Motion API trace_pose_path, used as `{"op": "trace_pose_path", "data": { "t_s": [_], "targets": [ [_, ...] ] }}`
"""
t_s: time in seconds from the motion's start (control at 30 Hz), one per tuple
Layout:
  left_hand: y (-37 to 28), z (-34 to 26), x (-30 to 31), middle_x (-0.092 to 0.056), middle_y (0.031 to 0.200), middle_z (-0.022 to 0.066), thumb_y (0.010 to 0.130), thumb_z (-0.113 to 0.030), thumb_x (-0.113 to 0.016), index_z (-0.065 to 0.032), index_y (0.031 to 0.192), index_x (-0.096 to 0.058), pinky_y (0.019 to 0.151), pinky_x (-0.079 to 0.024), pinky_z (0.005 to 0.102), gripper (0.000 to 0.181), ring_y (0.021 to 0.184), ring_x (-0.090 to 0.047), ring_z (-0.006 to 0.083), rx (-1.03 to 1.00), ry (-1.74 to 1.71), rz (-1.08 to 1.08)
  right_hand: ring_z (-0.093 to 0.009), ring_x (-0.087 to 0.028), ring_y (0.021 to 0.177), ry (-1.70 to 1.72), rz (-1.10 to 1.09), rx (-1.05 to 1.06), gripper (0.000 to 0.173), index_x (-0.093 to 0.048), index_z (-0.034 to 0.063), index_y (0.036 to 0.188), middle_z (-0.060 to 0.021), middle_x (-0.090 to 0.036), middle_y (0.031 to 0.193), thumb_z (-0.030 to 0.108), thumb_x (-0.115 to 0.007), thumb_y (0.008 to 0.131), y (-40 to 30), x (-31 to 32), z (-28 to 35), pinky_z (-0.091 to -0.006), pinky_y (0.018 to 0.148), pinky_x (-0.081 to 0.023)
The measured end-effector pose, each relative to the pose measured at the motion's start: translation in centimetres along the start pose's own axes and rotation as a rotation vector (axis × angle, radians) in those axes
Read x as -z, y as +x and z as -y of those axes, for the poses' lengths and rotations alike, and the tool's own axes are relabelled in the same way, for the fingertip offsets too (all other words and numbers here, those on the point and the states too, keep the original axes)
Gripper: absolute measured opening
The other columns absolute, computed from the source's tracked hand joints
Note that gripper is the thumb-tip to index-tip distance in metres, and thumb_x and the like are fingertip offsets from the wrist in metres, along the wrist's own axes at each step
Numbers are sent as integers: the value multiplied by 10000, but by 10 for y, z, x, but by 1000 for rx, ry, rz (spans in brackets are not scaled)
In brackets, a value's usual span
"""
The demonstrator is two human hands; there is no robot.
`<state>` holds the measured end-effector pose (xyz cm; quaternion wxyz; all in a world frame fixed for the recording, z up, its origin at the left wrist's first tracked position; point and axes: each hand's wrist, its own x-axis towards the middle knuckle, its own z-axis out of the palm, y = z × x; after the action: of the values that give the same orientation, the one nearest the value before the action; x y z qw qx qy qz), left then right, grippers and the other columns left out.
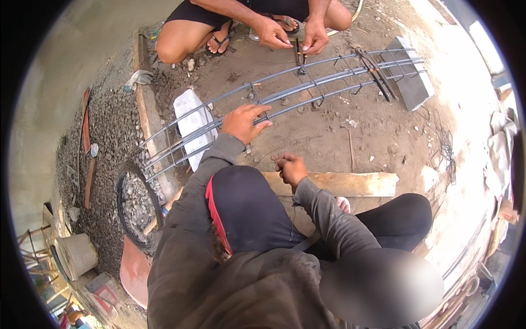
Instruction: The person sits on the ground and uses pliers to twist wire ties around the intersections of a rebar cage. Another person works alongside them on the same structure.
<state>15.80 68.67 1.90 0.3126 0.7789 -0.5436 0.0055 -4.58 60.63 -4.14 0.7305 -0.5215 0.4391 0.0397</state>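
Note:
A long rebar cage of ribbed steel bars and bent stirrups runs across the ground before me. My left hand is at its near side, thumb and forefinger around the bars beside a stirrup. Closer to me, my right hand hovers apart from the cage, fingers curled and fingertips together. Whether a thin tie wire is in them is too fine to make out. End-cutting pincers with dark handles lean across the cage's right part. A second pair of pincers is at the far bar, by a co-worker's hands.
One white block and one grey block prop up the cage. A wire coil lies on gravel at left, near a bucket. A wooden board lies before me; loose wire is at right.

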Motion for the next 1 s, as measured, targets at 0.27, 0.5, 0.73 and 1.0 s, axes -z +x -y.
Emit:
{"op": "trace_pose_path", "data": {
  "t_s": [0.27,0.5,0.73,1.0],
  "targets": [
    [-8,6,-15,-759,1012,100,868,-312,-782,-136,1124,-743,743,-572,381,313,850,-730,274,210,-254,10,-57,-433,541,304,-18,-24,223,-660,68,1156,22,-575,762,87,-499,1003,23,-13,21,-228,422,-263],
    [-6,2,-25,-772,960,91,862,-226,-796,-111,1098,-755,687,-556,343,266,737,-724,200,241,-322,-75,-56,-436,567,396,14,44,196,-622,78,1173,29,-552,772,115,-497,1026,39,-19,29,-225,433,-273],
    [-7,-2,-26,-741,1027,100,835,-175,-819,-117,1093,-760,694,-547,343,271,717,-693,194,193,-236,-131,-44,-456,570,444,68,54,187,-641,76,1150,30,-578,776,122,-519,1016,44,-16,28,-216,446,-308],
    [-7,-3,-30,-733,976,114,811,-196,-855,-51,1125,-715,716,-565,336,373,798,-736,196,296,-264,-149,-37,-451,564,466,124,88,189,-636,80,1158,33,-580,774,132,-521,1017,52,-13,37,-212,445,-290]
  ]
}}
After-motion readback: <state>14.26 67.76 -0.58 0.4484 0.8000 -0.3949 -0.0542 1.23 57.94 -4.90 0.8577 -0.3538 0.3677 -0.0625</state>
